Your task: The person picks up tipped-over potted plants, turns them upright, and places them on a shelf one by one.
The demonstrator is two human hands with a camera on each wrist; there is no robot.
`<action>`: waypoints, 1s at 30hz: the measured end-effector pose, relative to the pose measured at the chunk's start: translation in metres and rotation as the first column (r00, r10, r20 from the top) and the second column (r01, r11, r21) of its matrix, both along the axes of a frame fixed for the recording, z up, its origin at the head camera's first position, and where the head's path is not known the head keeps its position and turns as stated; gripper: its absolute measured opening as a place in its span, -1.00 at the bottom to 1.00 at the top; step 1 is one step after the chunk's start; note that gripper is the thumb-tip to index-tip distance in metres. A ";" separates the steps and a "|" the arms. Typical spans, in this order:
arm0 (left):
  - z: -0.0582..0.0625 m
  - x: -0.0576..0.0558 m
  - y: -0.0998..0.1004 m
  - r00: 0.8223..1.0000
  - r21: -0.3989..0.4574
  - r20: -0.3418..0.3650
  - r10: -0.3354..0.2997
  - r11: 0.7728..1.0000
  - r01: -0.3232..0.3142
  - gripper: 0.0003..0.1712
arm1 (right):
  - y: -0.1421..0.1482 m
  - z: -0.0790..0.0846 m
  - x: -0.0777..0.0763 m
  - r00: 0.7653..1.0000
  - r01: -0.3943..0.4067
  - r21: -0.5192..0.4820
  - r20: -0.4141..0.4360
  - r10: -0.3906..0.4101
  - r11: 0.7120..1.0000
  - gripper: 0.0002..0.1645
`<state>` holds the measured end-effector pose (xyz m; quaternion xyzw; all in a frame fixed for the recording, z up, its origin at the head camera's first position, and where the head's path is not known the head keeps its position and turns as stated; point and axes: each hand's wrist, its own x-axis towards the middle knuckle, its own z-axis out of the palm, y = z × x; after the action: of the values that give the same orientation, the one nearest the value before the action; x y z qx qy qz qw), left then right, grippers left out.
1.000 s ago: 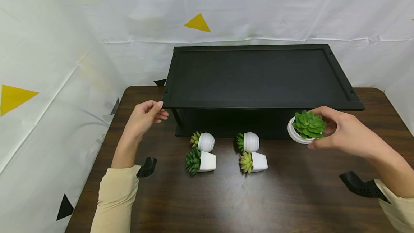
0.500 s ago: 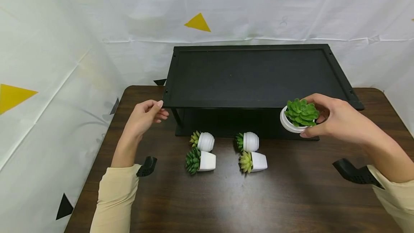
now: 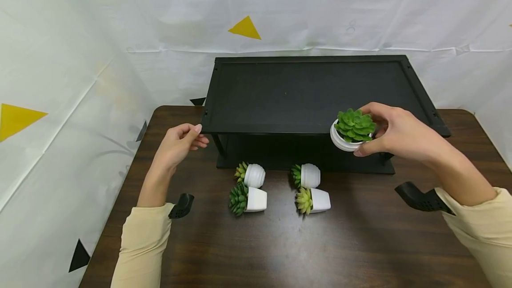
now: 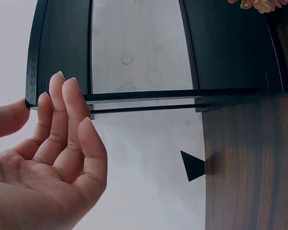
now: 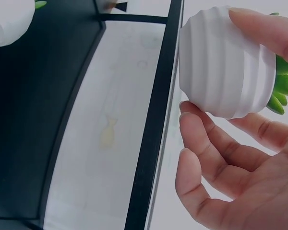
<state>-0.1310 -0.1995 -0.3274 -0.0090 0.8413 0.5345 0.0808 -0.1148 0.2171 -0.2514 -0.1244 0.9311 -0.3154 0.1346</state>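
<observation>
In the head view a potted succulent [image 3: 354, 126] with bright green leaves and a ribbed white pot is held upright at the black two-tier shelf's [image 3: 312, 94] front edge. My right hand [image 3: 394, 132] grips the pot between thumb and fingers; the ribbed pot [image 5: 225, 62] fills the upper right wrist view. My left hand [image 3: 180, 146] pinches the shelf's front left corner, thumb at the top edge. In front of the shelf, several small potted succulents lie on their sides, among them a dark green one [image 3: 239, 199] and a yellow-green one [image 3: 305, 200].
The shelf's lower board [image 3: 280, 159] sits under the top board on the brown wooden table [image 3: 280, 252]. White sheeting [image 3: 320, 12] with yellow and black triangles hangs behind and at the left. Pinkish leaf tips [image 4: 259, 5] show in the left wrist view.
My right hand has carried the green succulent leftward and upward in the head view, toward the shelf's top board. The left hand and the lying pots stay where they were.
</observation>
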 end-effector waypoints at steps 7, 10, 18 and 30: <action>0.001 0.001 0.000 1.000 -0.004 0.007 0.001 1.000 -0.001 -0.54 | -0.007 -0.001 -0.006 0.999 -0.034 0.009 -0.010 0.034 0.999 -0.19; 0.001 0.001 0.001 1.000 -0.003 0.007 -0.001 1.000 0.001 -0.54 | -0.011 -0.001 -0.007 1.000 -0.025 0.001 -0.010 0.025 1.000 -0.20; 0.001 0.000 0.001 1.000 -0.007 0.016 0.005 1.000 -0.005 -0.56 | -0.023 0.002 -0.012 1.000 -0.010 -0.015 0.006 0.010 1.000 -0.22; 0.002 0.000 0.002 1.000 -0.015 0.016 -0.001 1.000 0.002 -0.57 | -0.041 0.006 -0.025 0.999 -0.031 -0.015 0.019 0.032 0.999 -0.15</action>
<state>-0.1311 -0.1979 -0.3256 -0.0132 0.8445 0.5281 0.0878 -0.1397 0.1756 -0.2450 -0.1370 0.9253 -0.3213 0.1474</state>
